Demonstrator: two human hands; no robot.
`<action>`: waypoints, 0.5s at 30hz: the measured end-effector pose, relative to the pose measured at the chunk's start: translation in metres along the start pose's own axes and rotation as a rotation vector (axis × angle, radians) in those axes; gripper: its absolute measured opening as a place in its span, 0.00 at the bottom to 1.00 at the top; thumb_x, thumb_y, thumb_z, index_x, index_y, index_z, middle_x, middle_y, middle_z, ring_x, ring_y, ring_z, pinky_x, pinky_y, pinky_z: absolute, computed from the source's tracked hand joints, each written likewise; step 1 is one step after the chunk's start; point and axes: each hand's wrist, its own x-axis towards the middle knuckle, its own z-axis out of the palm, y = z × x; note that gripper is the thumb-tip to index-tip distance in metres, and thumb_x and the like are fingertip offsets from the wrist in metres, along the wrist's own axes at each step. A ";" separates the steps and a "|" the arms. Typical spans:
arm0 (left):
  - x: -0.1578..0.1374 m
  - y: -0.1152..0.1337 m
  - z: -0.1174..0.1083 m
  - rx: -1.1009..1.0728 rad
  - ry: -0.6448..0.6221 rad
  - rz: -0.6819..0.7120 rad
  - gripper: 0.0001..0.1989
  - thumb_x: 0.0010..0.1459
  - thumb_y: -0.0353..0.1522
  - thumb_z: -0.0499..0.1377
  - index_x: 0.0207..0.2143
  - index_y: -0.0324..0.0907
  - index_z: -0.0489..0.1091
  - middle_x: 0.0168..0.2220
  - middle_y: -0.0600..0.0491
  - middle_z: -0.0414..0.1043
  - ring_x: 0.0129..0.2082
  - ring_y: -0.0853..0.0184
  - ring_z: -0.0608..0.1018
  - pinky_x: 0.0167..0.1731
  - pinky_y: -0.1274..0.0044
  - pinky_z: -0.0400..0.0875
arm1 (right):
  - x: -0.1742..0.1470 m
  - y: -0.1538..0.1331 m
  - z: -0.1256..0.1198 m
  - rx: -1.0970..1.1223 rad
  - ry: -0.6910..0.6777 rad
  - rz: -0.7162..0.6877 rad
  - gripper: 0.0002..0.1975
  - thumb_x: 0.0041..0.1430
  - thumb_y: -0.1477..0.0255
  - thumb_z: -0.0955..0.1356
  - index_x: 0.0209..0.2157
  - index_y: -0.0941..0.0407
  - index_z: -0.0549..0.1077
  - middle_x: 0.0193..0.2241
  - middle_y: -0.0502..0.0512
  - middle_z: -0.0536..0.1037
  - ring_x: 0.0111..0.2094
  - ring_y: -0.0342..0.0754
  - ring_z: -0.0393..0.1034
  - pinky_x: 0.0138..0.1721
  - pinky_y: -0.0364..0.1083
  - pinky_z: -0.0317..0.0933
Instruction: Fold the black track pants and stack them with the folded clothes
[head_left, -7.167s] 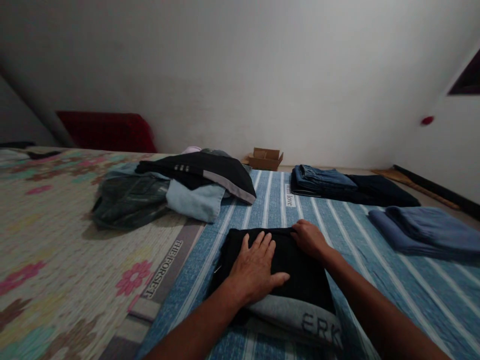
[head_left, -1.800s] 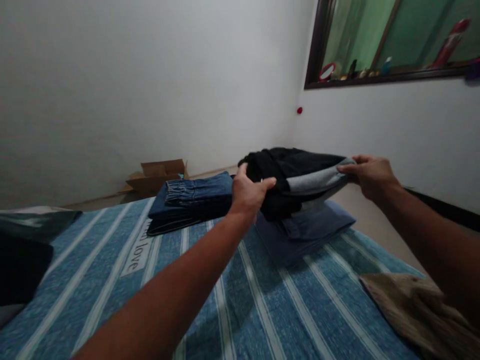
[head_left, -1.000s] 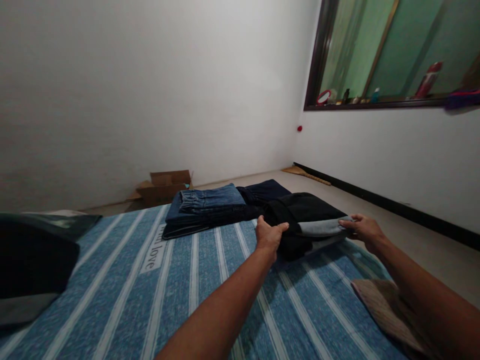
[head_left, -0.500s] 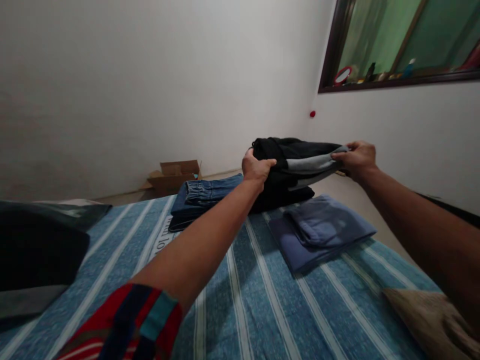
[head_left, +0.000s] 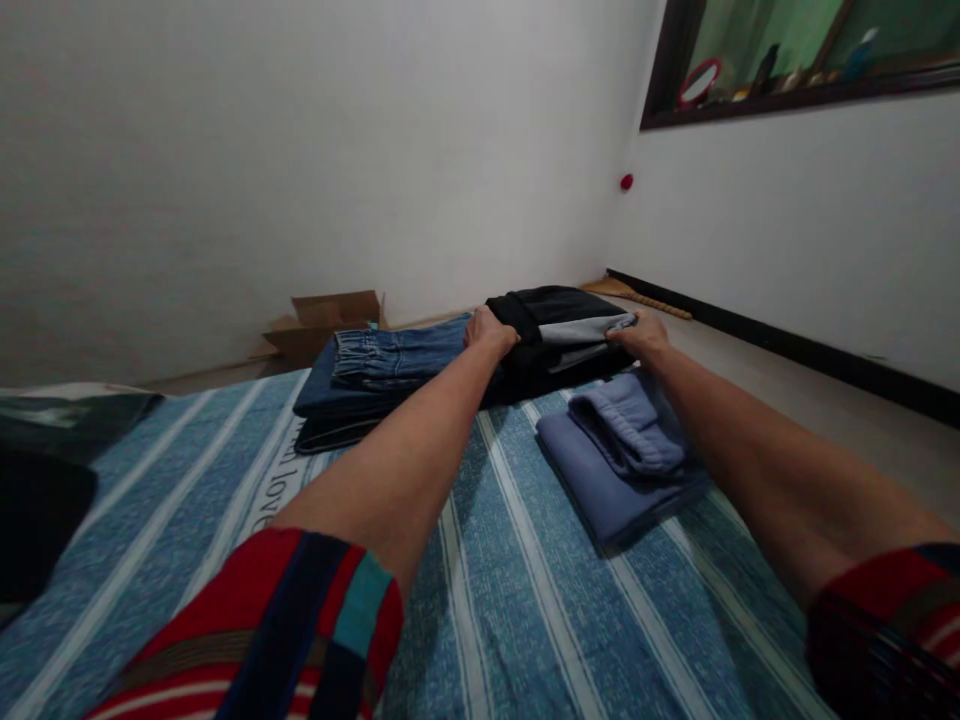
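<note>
at the far edge of the striped sheet (head_left: 510, 610), the folded black-and-grey garment (head_left: 559, 302) lies low among the piles, right of the folded jeans (head_left: 397, 356). half a second ago it hangs higher, clear of the lavender-blue trousers (head_left: 611, 480); now it is lower and farther out, arms stretched. probably almost set down; cannot tell if its full weight rests.

left hand (head_left: 490, 333): closed on the garment's left end, thumb on top, other fingers mostly hidden. right hand (head_left: 639, 335): thumb and fingers pinched on the grey band's right end.

count: one garment held, one elastic-waisted jeans atop dark layers (number unclear), one lavender-blue folded set, one cardboard box (head_left: 324, 322), one red-rimmed mirror (head_left: 699, 82).
</note>
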 end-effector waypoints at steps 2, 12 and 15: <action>-0.009 0.006 -0.003 0.078 0.021 0.013 0.29 0.49 0.31 0.63 0.54 0.41 0.59 0.52 0.39 0.65 0.52 0.48 0.68 0.43 0.61 0.66 | -0.005 -0.011 -0.007 -0.074 0.036 -0.067 0.23 0.53 0.63 0.68 0.47 0.62 0.67 0.46 0.67 0.70 0.48 0.59 0.64 0.43 0.52 0.61; -0.014 -0.001 -0.009 0.342 -0.265 0.297 0.21 0.54 0.30 0.55 0.52 0.51 0.62 0.53 0.47 0.63 0.53 0.54 0.67 0.50 0.61 0.62 | -0.034 -0.049 0.001 -0.342 -0.075 -0.530 0.19 0.61 0.58 0.59 0.47 0.54 0.70 0.46 0.61 0.70 0.50 0.57 0.60 0.48 0.54 0.54; -0.014 -0.004 -0.011 0.376 -0.253 0.322 0.23 0.55 0.29 0.53 0.54 0.52 0.59 0.55 0.47 0.60 0.54 0.55 0.66 0.50 0.61 0.61 | -0.038 -0.049 -0.001 -0.393 -0.074 -0.549 0.20 0.63 0.59 0.57 0.47 0.56 0.69 0.46 0.63 0.69 0.50 0.58 0.59 0.47 0.55 0.53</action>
